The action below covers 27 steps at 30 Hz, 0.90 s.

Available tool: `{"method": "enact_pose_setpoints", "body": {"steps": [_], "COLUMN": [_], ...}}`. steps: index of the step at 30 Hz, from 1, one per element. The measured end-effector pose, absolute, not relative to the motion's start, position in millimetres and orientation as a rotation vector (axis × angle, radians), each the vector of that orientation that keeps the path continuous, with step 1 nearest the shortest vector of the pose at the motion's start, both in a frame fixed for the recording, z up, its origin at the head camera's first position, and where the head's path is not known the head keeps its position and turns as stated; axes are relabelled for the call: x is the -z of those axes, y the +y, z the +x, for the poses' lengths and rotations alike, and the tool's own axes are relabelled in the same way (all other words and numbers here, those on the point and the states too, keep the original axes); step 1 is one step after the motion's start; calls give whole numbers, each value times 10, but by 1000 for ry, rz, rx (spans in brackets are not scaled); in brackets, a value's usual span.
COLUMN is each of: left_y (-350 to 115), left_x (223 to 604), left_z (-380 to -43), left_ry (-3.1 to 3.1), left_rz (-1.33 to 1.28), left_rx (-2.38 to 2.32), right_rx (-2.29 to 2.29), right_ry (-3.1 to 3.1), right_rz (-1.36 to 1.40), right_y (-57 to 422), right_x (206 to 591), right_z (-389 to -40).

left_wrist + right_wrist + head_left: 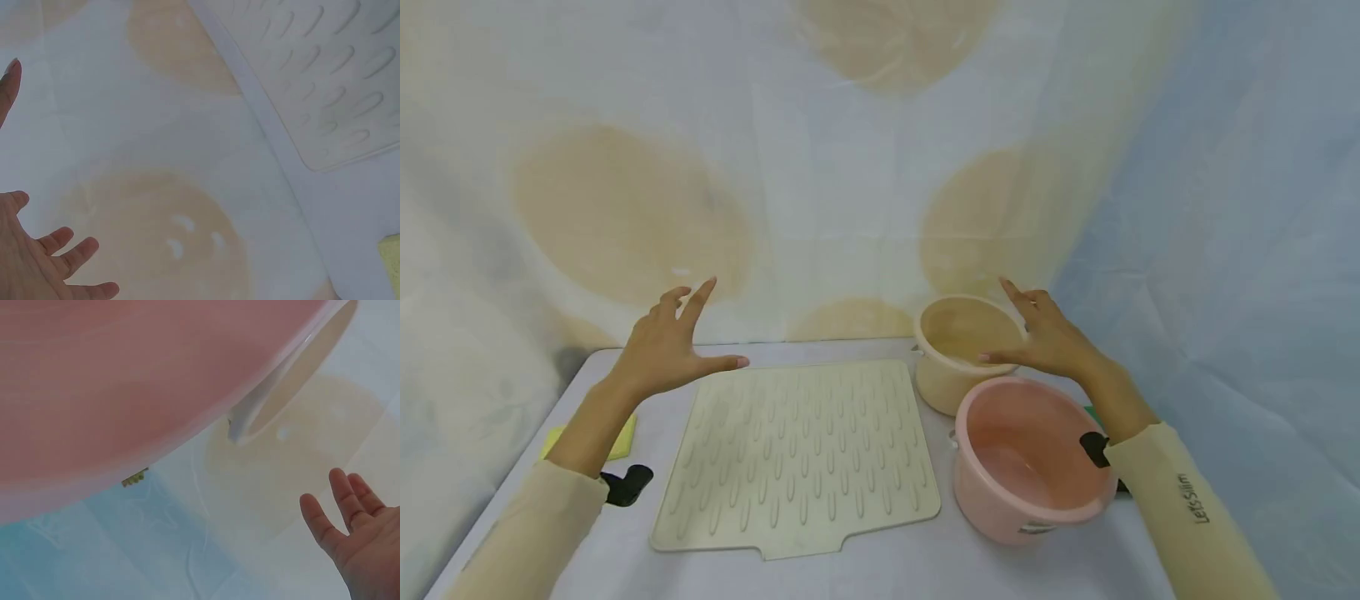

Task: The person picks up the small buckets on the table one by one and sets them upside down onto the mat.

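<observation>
In the head view my left hand (pixel 662 350) is raised over the back left of the table, thumb and fingers spread apart, holding nothing. Below and to its right lies a cream ribbed draining mat (pixel 805 450). My right hand (pixel 1048 333) hovers near the cream bucket (pixel 940 387), overlapping its rim in this view, its fingers extended and nothing in them. A pink bucket (pixel 1000 500) stands in front of the cream one, below the right wrist. Both wrist views show the left hand (pixel 37 256) and the right hand (pixel 369 544) with spread fingers.
A yellow sponge or cloth (pixel 623 440) lies at the table's left, partly behind the left forearm. Something green (pixel 1093 412) shows behind the pink bucket, mostly hidden by the right arm. A patterned curtain (pixel 835 208) hangs behind the table and along its sides.
</observation>
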<state>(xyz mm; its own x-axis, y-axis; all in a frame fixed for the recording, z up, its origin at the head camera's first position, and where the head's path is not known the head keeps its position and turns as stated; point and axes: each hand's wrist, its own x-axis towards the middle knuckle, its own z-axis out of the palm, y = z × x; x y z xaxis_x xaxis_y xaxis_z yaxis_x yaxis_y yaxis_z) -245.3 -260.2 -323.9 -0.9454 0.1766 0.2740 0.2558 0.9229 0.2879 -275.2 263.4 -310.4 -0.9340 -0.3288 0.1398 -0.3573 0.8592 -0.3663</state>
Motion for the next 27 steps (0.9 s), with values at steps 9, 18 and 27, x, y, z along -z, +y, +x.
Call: {"method": "enact_pose_setpoints", "body": {"steps": [9, 18, 27], "left_y": [-2783, -2948, -3041], "left_x": [3239, 3324, 3447], "left_z": [-2259, -2121, -2044], "left_ry": [-2852, -2897, -2892], "left_rz": [-322, -306, -326], "left_rx": [548, 640, 643], "right_rx": [-677, -730, -807], "right_ry": [-2978, -2997, -2972], "right_rz": [588, 558, 558], "right_y": [2861, 3089, 3222], "right_x": [3126, 3246, 3372], "right_z": [-2601, -2432, -2348]}}
